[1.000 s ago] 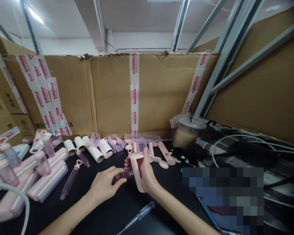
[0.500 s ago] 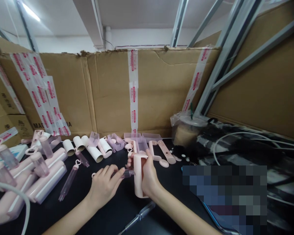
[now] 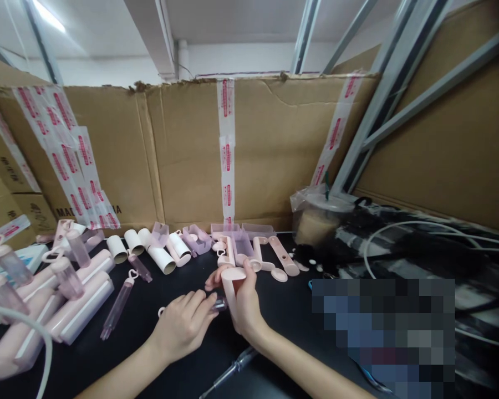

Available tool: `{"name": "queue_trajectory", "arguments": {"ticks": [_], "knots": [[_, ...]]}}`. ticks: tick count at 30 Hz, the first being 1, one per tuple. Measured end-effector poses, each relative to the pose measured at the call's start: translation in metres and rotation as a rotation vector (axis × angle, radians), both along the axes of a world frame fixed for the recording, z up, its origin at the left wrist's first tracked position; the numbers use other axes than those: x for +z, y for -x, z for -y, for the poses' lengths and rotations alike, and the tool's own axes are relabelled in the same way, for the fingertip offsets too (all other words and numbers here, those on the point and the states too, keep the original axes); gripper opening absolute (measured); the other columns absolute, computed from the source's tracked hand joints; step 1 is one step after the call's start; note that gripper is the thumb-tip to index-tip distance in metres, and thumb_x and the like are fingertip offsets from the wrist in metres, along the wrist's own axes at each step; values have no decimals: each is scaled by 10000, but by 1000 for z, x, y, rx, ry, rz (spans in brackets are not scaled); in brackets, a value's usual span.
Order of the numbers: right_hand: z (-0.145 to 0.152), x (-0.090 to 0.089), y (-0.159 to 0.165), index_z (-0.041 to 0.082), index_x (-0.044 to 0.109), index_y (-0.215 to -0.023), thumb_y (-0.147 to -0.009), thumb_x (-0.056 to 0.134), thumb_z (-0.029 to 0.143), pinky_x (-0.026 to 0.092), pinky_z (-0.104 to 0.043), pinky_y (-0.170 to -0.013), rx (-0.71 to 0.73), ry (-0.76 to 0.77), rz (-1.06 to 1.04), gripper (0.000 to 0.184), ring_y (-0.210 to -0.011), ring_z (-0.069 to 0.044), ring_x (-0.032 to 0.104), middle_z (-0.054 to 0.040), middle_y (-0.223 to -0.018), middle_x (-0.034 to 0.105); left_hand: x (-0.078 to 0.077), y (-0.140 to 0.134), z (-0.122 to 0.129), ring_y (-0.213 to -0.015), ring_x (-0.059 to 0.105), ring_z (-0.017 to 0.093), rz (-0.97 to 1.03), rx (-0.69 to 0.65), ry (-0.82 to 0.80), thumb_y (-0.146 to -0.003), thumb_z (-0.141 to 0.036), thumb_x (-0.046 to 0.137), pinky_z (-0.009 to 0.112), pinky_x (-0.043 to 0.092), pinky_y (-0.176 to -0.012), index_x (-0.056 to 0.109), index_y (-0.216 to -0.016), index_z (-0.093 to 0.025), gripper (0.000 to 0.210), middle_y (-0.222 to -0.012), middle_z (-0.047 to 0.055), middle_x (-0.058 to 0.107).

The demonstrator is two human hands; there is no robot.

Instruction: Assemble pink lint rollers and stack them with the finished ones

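My right hand [image 3: 247,302] is wrapped round a pale pink hollow plastic casing [image 3: 231,282], which it holds tilted above the black table. Closed on a translucent purple tube with a ring at one end [image 3: 220,303], my left hand [image 3: 187,321] is just left of the casing. The tube's near end points at the casing's side; whether the two touch I cannot tell. My left fingers hide most of the tube. Below the hands lies a screwdriver with a clear handle [image 3: 243,360].
Pink rollers [image 3: 87,307] and ring-topped tubes [image 3: 118,307] crowd the left. White cardboard cores [image 3: 162,259], purple trays [image 3: 197,239] and pink parts [image 3: 283,256] line the back before a cardboard wall [image 3: 187,155]. A plastic drink cup [image 3: 318,221] and a white cable [image 3: 368,249] are at right.
The casing has tipped so that its end cap faces me more, and it has shifted slightly left and down. My left hand keeps hold of the tube, moved slightly.
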State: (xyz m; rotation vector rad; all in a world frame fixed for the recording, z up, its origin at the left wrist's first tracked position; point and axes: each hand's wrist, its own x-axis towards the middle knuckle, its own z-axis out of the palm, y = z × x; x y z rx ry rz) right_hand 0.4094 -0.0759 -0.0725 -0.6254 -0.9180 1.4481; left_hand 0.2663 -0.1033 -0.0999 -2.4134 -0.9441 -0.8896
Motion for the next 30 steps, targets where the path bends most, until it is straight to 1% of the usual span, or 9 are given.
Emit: {"name": "queue_trajectory", "arguments": {"ticks": [3,6,13,18,20,23,26,28,30], "knots": [[0,0,0,198,555,-563,-829,253,652,468,-304,-641,57,11,-17,607,-594,-189,581,-49,-581,614,-3,-1,0,-732,630,187,31,-7,36,-862,-181,506,299,521,-645,537,-1067,-113,219,-826,67,635],[2,4,0,208,538,-540,-802,253,687,479,-323,-670,63,18,-15,616,-629,-209,599,-63,-600,640,-3,-2,1,-750,641,189,64,-1,38,-872,-203,497,303,528,-665,532,-1062,-132,206,-856,69,652],[13,13,1,221,525,-540,-822,227,653,484,-323,-678,70,-6,29,596,-680,-215,605,-72,-655,653,2,-4,8,-697,641,188,21,70,61,-883,-227,464,295,507,-613,532,-1012,-159,161,-804,54,656],[18,11,2,227,518,-542,-793,231,671,480,-340,-705,33,-33,74,585,-698,-229,604,-75,-655,651,-1,-2,7,-663,631,182,-5,36,-28,-869,-231,493,292,477,-586,528,-1027,-148,182,-809,51,666],[19,10,3,224,523,-536,-791,227,668,479,-344,-684,36,-5,48,592,-673,-232,605,-80,-648,654,-2,-1,7,-659,630,184,-41,47,-61,-869,-242,496,295,470,-580,524,-1058,-140,217,-814,56,668],[19,6,7,220,506,-501,-800,212,673,479,-341,-657,42,101,8,618,-610,-220,600,-86,-616,652,-1,-2,7,-618,618,175,-118,78,-77,-874,-259,484,293,453,-541,527,-1080,-132,245,-811,58,669],[18,6,11,213,491,-473,-802,215,681,481,-335,-669,8,147,-27,635,-644,-225,611,-93,-616,649,1,-3,9,-577,602,168,-151,102,-89,-876,-254,481,293,428,-493,529,-1080,-135,241,-798,46,664],[15,12,10,203,525,-521,-801,244,681,483,-336,-668,42,158,-19,622,-692,-234,622,-97,-683,664,5,-2,9,-588,606,165,-112,98,-72,-877,-259,484,288,432,-502,531,-1073,-143,233,-787,35,659],[11,24,1,199,588,-679,-806,292,662,482,-346,-707,97,133,23,565,-778,-240,625,-87,-820,673,12,1,8,-619,618,154,-10,84,-39,-878,-285,490,273,448,-542,538,-1050,-155,221,-793,27,657]]}}
